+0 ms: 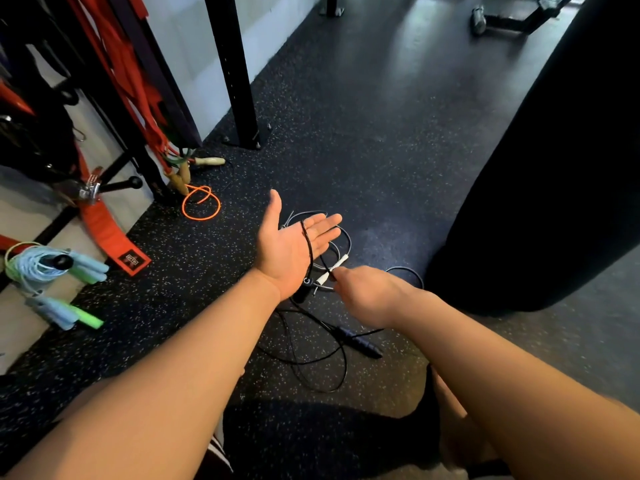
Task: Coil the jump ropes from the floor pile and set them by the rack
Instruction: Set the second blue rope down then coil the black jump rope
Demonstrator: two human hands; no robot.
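My left hand (289, 244) is held palm up with straight fingers, and a black jump rope cord (309, 247) lies across the palm. One black handle (300, 292) hangs below my left wrist. My right hand (363, 292) pinches the black cord near its fingertips. The rest of the black rope lies in loose loops (311, 362) on the floor with its other black handle (360, 342). A grey rope (341, 237) with white handles (330, 271) is tangled under my hands. An orange rope (201, 204) with wooden handles lies by the rack (114, 168).
Coiled blue and green jump ropes (52, 271) sit at the left by the rack's base. Red bands (114, 230) hang from the rack. A black upright post (239, 84) is bolted to the speckled floor. A large black punching bag (554, 168) stands close on the right.
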